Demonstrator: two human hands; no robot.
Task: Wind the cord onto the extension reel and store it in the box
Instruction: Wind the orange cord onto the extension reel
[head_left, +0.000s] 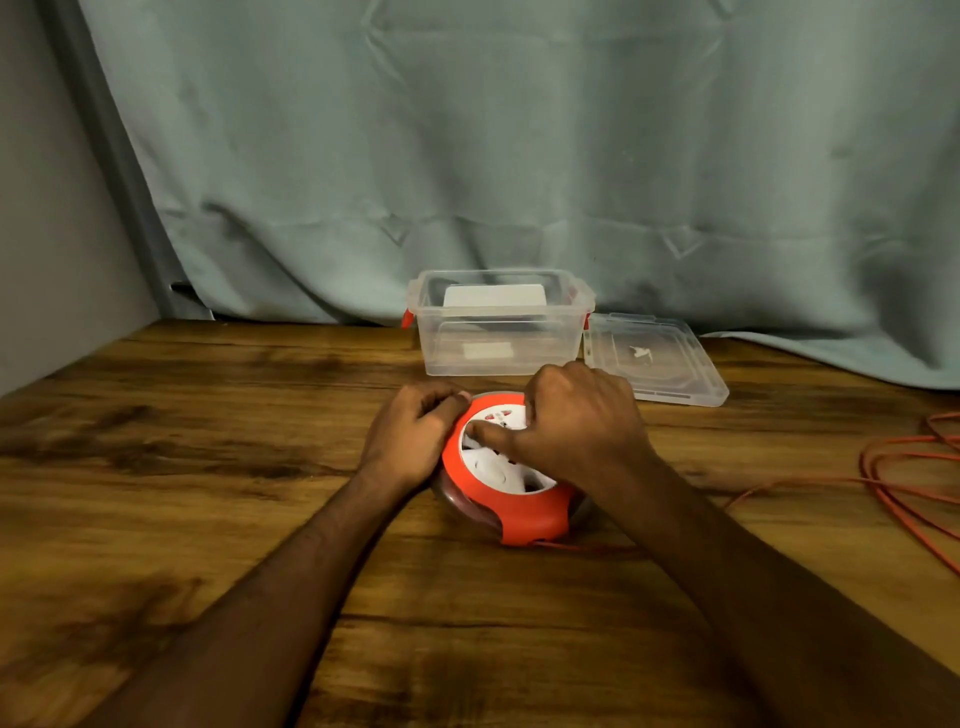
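The extension reel (506, 475) sits on the desk (208, 467), left hand (410, 436) gripping its rim, right hand (576, 421) clasping its white hub; winding looks unfinished; much orange cord (904, 467) lies loose at right. The open box (498, 322) waits just behind, lid (654, 358) beside it; storing remains.

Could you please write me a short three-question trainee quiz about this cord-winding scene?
1. True or false: the lid is on the box.
2. Where is the loose cord? A) in the box B) on the table's right side C) on the floor
3. Fill in: the left hand grips the rim of the ___.

Key: 1 false, it lies beside the box. 2 B. 3 reel; the right hand works its white centre.
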